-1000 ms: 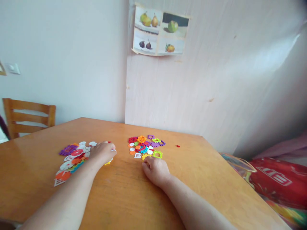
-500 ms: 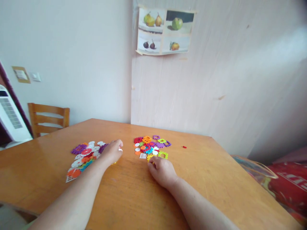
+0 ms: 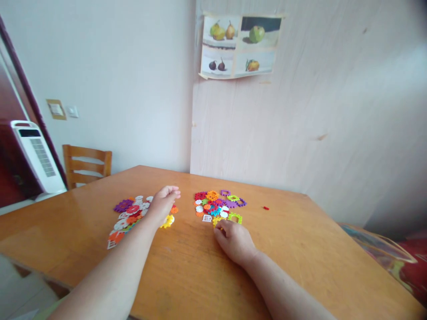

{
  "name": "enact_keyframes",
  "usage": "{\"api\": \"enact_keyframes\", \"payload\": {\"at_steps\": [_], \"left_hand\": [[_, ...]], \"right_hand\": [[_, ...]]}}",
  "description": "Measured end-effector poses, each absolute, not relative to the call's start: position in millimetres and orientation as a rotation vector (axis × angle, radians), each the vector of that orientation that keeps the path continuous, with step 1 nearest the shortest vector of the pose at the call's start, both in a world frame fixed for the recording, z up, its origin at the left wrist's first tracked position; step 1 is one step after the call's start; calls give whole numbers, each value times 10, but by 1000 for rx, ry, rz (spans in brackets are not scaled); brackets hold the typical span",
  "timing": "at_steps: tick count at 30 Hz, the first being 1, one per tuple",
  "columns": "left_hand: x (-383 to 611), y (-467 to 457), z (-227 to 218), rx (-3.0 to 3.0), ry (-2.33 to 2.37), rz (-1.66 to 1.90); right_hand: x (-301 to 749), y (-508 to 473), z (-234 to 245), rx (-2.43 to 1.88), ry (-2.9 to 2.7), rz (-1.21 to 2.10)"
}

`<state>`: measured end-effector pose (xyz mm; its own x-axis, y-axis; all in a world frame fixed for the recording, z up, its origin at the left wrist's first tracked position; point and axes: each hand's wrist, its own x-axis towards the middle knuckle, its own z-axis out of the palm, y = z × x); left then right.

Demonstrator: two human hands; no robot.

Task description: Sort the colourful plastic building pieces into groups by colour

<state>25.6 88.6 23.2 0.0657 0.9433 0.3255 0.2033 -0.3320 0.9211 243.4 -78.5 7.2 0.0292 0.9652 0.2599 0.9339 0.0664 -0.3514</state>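
Note:
My left hand (image 3: 164,203) is over the right side of a loose pile of colourful plastic gear pieces (image 3: 133,209). Its fingers are bent and drawn together; whether a small piece sits between them is hidden. Just below it lies a yellow gear (image 3: 167,222), with an orange piece (image 3: 174,210) close by. My right hand (image 3: 235,240) rests on the table, fingers curled in, at the near edge of a second group of pieces (image 3: 213,206). A yellow toothed piece (image 3: 217,220) shows right at its fingertips, partly covered. Beside that are a lime square frame (image 3: 235,218) and a white window-shaped piece (image 3: 207,218).
A small red piece (image 3: 266,208) lies alone on the wooden table (image 3: 293,258), to the right. Behind the table's left side stands a wooden chair (image 3: 87,164), and a white upright appliance (image 3: 40,155) beyond it. A fruit picture sheet (image 3: 240,46) hangs on the wall.
My left hand has lifted a little off the pile, uncovering the yellow gear and the orange piece. The right hand stays by the yellow toothed piece. The camera has turned slightly left.

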Motion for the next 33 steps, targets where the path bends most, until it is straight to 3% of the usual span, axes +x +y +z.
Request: {"api": "enact_keyframes", "payload": {"at_steps": [3, 8, 12, 20, 27, 33], "left_hand": [[131, 946, 181, 1919, 1493, 1170], [69, 868, 176, 2400, 1910, 590], [108, 781, 227, 2446, 2010, 499], [115, 836, 173, 2419, 1704, 769], [369, 801, 226, 1743, 1052, 1274], [163, 847, 274, 1752, 1293, 1259]], "right_hand": [[2438, -778, 60, -1885, -1921, 109], [2457, -783, 50, -1853, -1944, 126], [2470, -787, 43, -1828, -1939, 137], [2469, -778, 35, -1813, -1933, 142], [2465, -790, 62, -1834, -1938, 155], [2472, -785, 51, -1827, -1947, 158]]}}
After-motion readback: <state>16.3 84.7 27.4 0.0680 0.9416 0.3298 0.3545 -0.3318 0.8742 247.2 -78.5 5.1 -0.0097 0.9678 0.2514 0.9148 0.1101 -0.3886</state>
